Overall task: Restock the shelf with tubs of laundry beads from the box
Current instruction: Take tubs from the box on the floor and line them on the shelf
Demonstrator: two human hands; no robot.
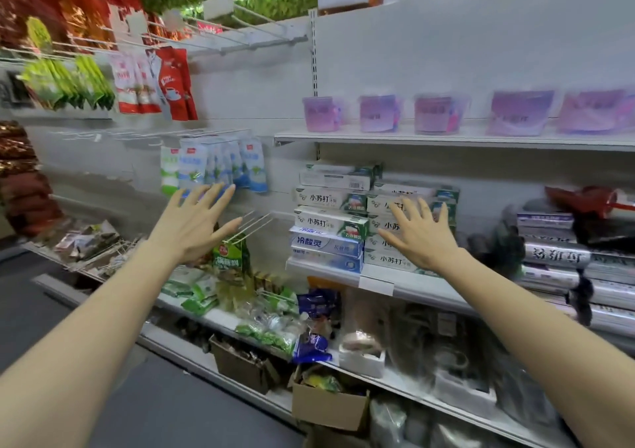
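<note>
Head view: both hands raised, empty, fingers spread wide. Left hand (pixel 192 222) before hanging packets, right hand (pixel 421 233) before stacked toothpaste cartons (pixel 330 222). Cardboard box (pixel 328 404) low, near the floor. Far, on the upper shelf (pixel 446 141), five purple tubs (pixel 433 114) in a row.

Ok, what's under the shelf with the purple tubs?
Below the shelf sit stacked toothpaste boxes; the right hand covers part of the stack. Foil rolls lie rightward.
</note>
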